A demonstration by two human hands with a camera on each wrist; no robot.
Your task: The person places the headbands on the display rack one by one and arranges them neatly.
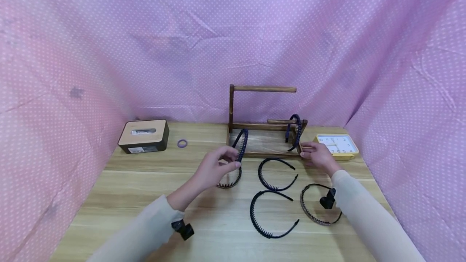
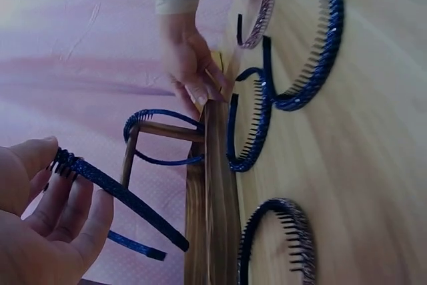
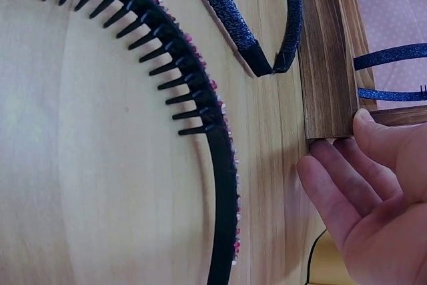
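My left hand [image 1: 212,169] pinches a glittery blue toothed headband [image 2: 127,195] between thumb and fingers, over the left end of a wooden rack [image 1: 263,142]. The held band's two ends point at the rack in the left wrist view. With thumb and fingertips, my right hand [image 1: 318,156] grips the rack's front right corner [image 3: 333,121]. Another blue headband [image 1: 299,130] hangs on the rack's short lower bar [image 1: 278,121]. Below my left hand, a speckled headband [image 2: 303,231] lies on the table, partly covered by the hand in the head view.
Two dark blue headbands [image 1: 260,173] lie in front of the rack, and a pink-beaded headband [image 3: 217,108] lies under my right forearm. Right of the rack is a yellow clock [image 1: 336,145]. A tissue box [image 1: 143,134] and a purple ring [image 1: 182,143] sit at left.
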